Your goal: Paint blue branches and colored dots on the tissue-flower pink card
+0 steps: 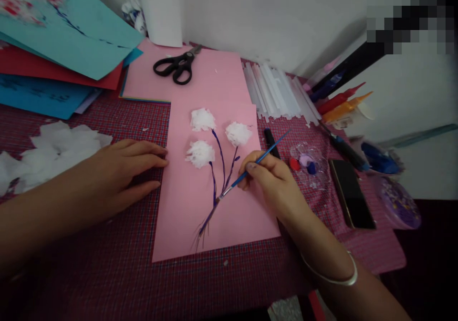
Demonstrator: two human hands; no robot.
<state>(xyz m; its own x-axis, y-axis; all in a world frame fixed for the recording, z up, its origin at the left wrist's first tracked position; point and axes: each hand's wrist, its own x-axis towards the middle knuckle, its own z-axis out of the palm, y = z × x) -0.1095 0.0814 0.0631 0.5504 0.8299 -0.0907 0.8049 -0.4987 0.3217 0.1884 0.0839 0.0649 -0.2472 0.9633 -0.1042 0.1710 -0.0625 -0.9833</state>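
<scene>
A pink sheet of paper (186,216) lies in front of me with three fluffy white flower heads (202,119) on it. Thin dark purple stems (219,149) run down from the flowers and join near the lower middle. My right hand (270,180) pinches a blue paintbrush (265,154), its tip touching the paper where the stems meet. At the sheet's left edge my left hand (132,170) lies flat, fingers stretched out and fingertips at the border. Right of the sheet, a clear palette (320,175) holds red, lilac and dark blue paint.
Black-handled scissors (177,66) rest on more pink paper (222,73) behind. Clear glue sticks (275,89), paint tubes (339,99), a black marker (271,139) and a phone (352,194) are on the right. White tissue (60,149) and painted coloured sheets (96,54) lie left.
</scene>
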